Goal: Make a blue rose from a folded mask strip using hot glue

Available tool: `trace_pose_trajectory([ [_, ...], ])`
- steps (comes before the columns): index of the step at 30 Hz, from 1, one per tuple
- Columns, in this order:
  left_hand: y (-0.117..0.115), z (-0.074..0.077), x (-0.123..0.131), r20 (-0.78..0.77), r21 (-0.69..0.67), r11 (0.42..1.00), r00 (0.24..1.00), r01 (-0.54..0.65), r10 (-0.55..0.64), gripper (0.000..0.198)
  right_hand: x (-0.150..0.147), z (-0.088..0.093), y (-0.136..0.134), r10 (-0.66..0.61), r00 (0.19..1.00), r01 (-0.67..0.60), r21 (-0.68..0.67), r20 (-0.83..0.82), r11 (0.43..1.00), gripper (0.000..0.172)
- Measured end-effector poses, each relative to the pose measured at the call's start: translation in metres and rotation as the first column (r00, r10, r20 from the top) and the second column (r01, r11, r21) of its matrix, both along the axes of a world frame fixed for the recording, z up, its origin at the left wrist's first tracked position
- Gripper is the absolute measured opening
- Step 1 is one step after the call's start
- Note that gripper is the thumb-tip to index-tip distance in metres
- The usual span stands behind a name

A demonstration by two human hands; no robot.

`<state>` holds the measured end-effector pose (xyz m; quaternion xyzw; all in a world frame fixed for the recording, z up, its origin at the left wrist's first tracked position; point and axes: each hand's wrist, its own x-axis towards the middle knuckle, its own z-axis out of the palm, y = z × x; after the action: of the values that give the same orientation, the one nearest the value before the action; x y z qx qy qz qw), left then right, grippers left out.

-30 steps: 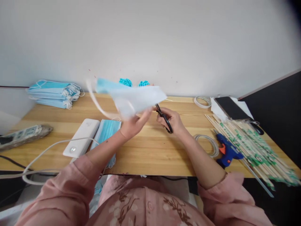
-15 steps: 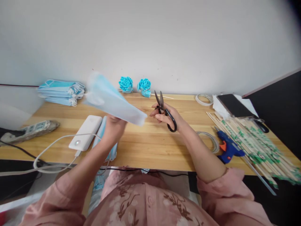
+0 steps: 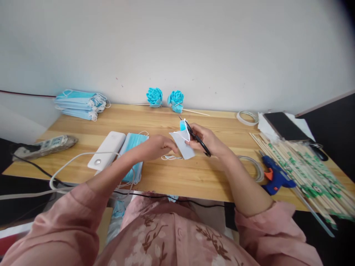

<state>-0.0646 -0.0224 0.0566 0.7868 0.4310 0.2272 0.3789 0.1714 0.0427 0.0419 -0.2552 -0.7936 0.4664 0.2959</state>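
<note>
My right hand (image 3: 203,138) is closed on black-handled scissors (image 3: 198,138), and its fingers also pinch a white and blue piece of mask (image 3: 185,144). Just left of that piece is my left hand (image 3: 159,146), fingers bent and close together; whether they hold anything is hidden. A white ear loop (image 3: 171,157) shows below its fingertips, over the wooden table (image 3: 177,177). Under my left forearm lies a stack of blue masks (image 3: 135,140).
Two blue flowers (image 3: 154,96) on sticks lie by the wall. More masks (image 3: 76,101) are at the back left, near a white power bank (image 3: 107,149) and power strip (image 3: 46,146). A blue glue gun (image 3: 276,177), tape (image 3: 247,117), phone (image 3: 285,125) and wrapped sticks (image 3: 307,173) are right.
The mask material has moved from my left hand to the right, where my right hand now pinches it along with the scissors. My left hand has moved right and lower. The view has shifted slightly.
</note>
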Motion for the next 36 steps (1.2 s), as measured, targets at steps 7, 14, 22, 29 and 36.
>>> trace_pose_trajectory([
  [7,-0.012,-0.017,-0.002,0.179,-0.181,0.950,0.941,-0.255,0.286,0.031,-0.003,-0.002,0.001,-0.121,0.993,0.121,-0.020,0.001,0.992,0.043],
  [14,-0.012,-0.038,0.039,0.533,-0.445,0.866,0.710,-0.227,0.460,0.064,-0.009,-0.010,-0.002,-0.087,0.996,0.088,-0.038,0.021,0.995,0.050],
  [22,-0.005,-0.035,0.043,0.652,-0.553,0.804,0.487,-0.219,0.581,0.031,-0.007,-0.007,0.000,-0.068,0.996,0.075,-0.118,0.059,0.990,0.056],
  [29,0.030,0.010,-0.028,0.064,-0.180,0.966,0.978,-0.186,0.200,0.023,-0.007,-0.016,0.004,-0.035,0.997,0.038,-0.028,0.071,0.999,0.051],
  [36,0.103,0.025,-0.107,-0.378,0.251,0.748,0.649,-0.614,0.660,0.036,-0.008,-0.017,0.005,-0.014,0.990,0.012,0.018,0.139,1.000,0.054],
])
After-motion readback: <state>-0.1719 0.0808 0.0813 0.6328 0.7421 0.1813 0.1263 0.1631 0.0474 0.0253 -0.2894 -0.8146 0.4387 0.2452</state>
